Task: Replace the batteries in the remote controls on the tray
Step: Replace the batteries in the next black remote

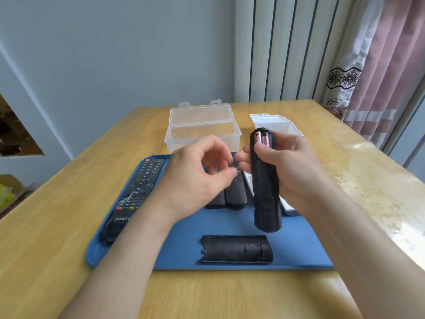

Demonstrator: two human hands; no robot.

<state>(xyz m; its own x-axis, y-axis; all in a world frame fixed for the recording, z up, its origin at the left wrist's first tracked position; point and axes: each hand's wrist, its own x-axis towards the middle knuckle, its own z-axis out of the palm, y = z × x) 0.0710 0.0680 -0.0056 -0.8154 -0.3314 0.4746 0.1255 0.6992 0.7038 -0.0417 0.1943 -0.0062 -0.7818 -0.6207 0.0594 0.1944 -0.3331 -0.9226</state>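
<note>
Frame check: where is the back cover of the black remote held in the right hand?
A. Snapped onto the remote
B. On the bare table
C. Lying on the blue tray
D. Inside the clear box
C: the cover lies flat on the tray, nearer the camera than the remote that the right hand grips, whose batteries show in the open compartment.

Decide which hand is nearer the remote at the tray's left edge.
Left. The left hand hovers just right of the buttoned remote; the right hand is farther right, gripping an opened remote.
</note>
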